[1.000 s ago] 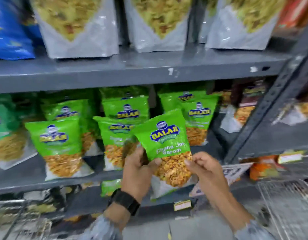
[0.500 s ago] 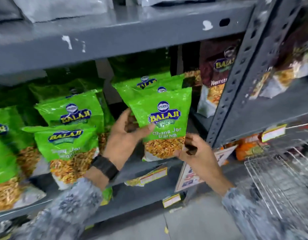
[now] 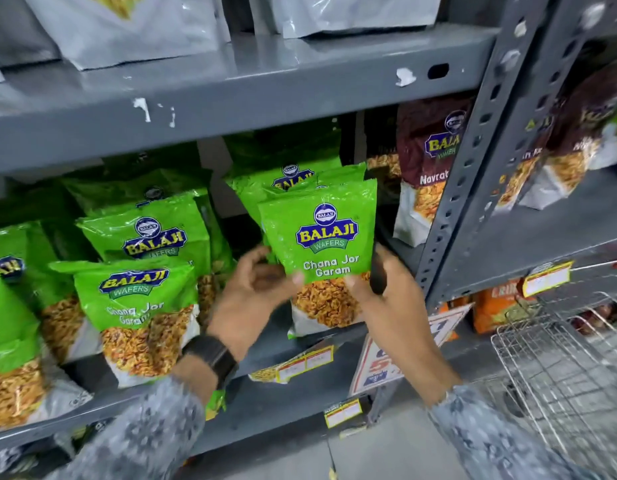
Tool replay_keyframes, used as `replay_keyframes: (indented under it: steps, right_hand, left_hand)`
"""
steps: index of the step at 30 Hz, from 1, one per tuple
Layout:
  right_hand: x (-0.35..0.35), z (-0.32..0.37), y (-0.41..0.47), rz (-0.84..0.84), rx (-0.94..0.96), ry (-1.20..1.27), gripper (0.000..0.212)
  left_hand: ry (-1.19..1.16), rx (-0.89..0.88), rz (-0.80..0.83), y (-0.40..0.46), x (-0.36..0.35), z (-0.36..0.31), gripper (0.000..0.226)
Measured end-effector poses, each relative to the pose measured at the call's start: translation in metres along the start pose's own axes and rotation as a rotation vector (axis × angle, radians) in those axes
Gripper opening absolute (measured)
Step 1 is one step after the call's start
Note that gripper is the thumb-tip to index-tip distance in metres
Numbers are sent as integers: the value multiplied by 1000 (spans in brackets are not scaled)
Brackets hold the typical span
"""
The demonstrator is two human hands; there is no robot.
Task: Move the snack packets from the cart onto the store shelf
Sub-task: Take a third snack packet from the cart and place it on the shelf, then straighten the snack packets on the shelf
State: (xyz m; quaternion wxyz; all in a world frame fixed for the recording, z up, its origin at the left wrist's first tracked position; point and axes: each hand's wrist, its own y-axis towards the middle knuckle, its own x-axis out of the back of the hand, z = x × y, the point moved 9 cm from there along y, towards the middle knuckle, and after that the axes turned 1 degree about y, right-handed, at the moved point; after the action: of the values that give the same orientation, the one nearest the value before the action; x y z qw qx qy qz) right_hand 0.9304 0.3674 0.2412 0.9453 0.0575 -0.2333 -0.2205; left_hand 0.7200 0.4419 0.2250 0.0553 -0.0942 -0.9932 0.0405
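Note:
A green Balaji "Chana Jor Garam" packet (image 3: 321, 244) stands upright at the front of the middle shelf (image 3: 300, 344), before other green packets (image 3: 286, 181). My left hand (image 3: 251, 299) grips its lower left edge with thumb on the front. My right hand (image 3: 386, 296) grips its lower right edge; a dark object shows in that hand. More of the same green packets (image 3: 140, 306) stand in rows to the left. The wire cart (image 3: 560, 368) is at the lower right.
A grey perforated upright post (image 3: 473, 174) stands just right of the packet. Maroon Balaji packets (image 3: 428, 161) sit beside it. Silver pouches (image 3: 137, 32) line the shelf above. Price tags (image 3: 300, 365) hang on the shelf edge. Orange packets (image 3: 497, 306) lie lower right.
The packet went from in front of the shelf onto it, at the right end of the green row. My right hand has come up to its lower right edge. The view shifted right.

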Motion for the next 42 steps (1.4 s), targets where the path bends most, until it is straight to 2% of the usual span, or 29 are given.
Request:
replay_keyframes:
  steps: [2,4,6,7,9,11,13,15,17,18,20,22,23,25,27,29,30,33,35,37,38,39,40,42]
  right_hand:
    - [11,29,19,-110,60,37,48]
    - [17,42,45,-197,-17,58,52]
    - [21,48,69,-270,-86,108,26]
    - [24,50,77,-310,-106,166,21]
    - [27,45,92,-346,-139,214,25]
    - [25,43,95,-319,-129,206,24]
    - [23,44,82,-318,-68,209,31]
    - [23,47,47,-421,24,143,41]
    - [14,51,1,-487,159,120,31]
    - [-5,54,-19,-437,202,123,21]
    - [-60,56,-46,-194,220,74,7]
    - [-130,52,-64,137,167,-22,15]
    - [-156,47,-71,265,143,-98,22]
    - [-193,46,-79,386,162,-268,30]
    - [-208,49,-81,376,174,-343,29]
    - [-215,42,-83,361,96,-360,34]
    - [-215,39,-83,347,50,-380,35]
    - [-205,31,-78,267,-67,-355,28]
    - [-199,30,-78,260,-85,-369,33]
    - [-199,33,-76,319,-65,-340,25]
    - [-198,39,-74,332,-57,-284,14]
    - [-195,50,-69,310,-53,-198,11]
    - [-189,64,-59,249,-38,-75,19]
    - [-180,91,-28,125,-22,155,38]
  left_hand:
    - [127,41,107,-17,-13,31,67]
    - [337,-11,133,-24,-20,47,64]
    - [510,-32,26,-24,-15,48,59]
    - [580,-23,-32,-23,-12,47,57]
    - [660,-11,-100,-20,-9,47,51]
    - [677,-20,-96,-21,-11,46,49]
    - [624,-41,-49,-26,-14,43,55]
    - [517,-84,-6,-39,-4,38,65]
    - [418,-173,-60,-58,23,22,62]
    - [416,-257,-133,-69,49,7,53]
    - [533,-446,-330,-88,106,-33,29]
    - [796,-563,-500,-95,159,-75,23]
    - [965,-586,-526,-89,172,-93,27]
    - [1283,-547,-447,-66,188,-111,36]
    - [1451,-430,-316,-40,198,-112,34]
    - [1433,-398,-214,-21,202,-111,27]
    - [1373,-408,-213,-13,203,-115,26]
    - [1189,-389,-306,6,213,-130,26]
    - [1109,-386,-296,9,212,-124,26]
    - [1000,-496,-374,-5,213,-126,28]
    - [958,-549,-447,-15,220,-128,31]
    - [938,-568,-505,-24,228,-127,36]
    - [940,-549,-525,-27,234,-123,40]
    - [945,-403,-442,-19,241,-109,47]
